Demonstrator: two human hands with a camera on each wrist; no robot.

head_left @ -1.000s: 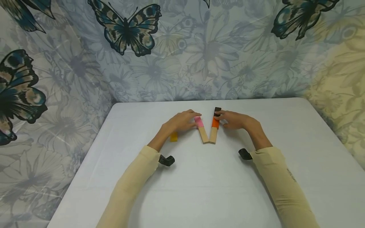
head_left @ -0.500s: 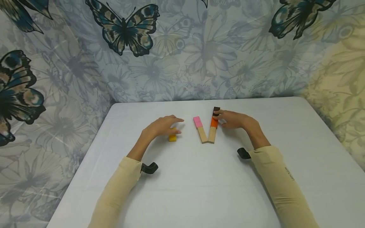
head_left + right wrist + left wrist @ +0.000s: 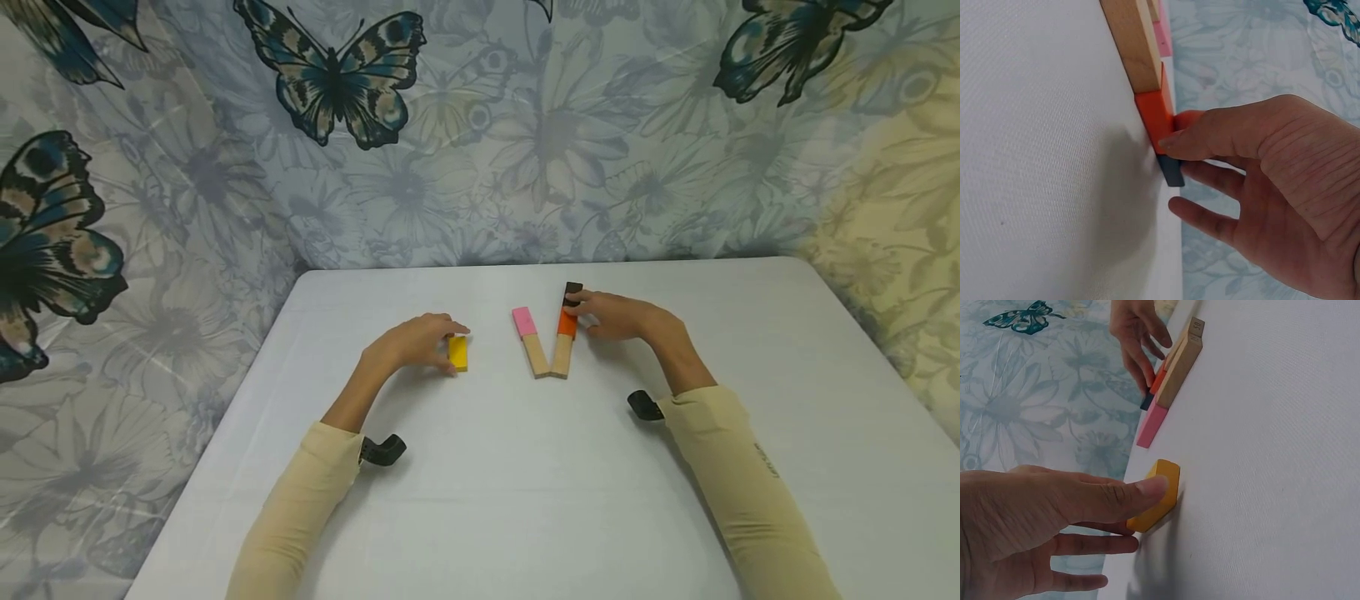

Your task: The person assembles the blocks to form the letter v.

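Several coloured blocks lie in a V on the white table: a pink block (image 3: 523, 320) tops the left arm, an orange block (image 3: 567, 323) and a black block (image 3: 573, 288) the right arm. Plain wooden blocks (image 3: 536, 357) form the lower parts. To the left, my left hand (image 3: 408, 342) pinches a yellow block (image 3: 1163, 478), with the thumb along its near side and the other fingers stretched out beyond. My right hand (image 3: 618, 317) holds the orange block at its black end, thumb on one side and a finger behind. Its other fingers lie close by the black block.
The white tabletop (image 3: 525, 500) ends at a back edge just behind the blocks. A wall covering with flowers and butterflies (image 3: 333, 75) rises behind and to the left. Black wrist-worn pieces (image 3: 384, 450) jut out from both sleeves.
My left hand has moved left from the pink block to the yellow block and taken hold of it. My right hand has stayed at the orange and black blocks.
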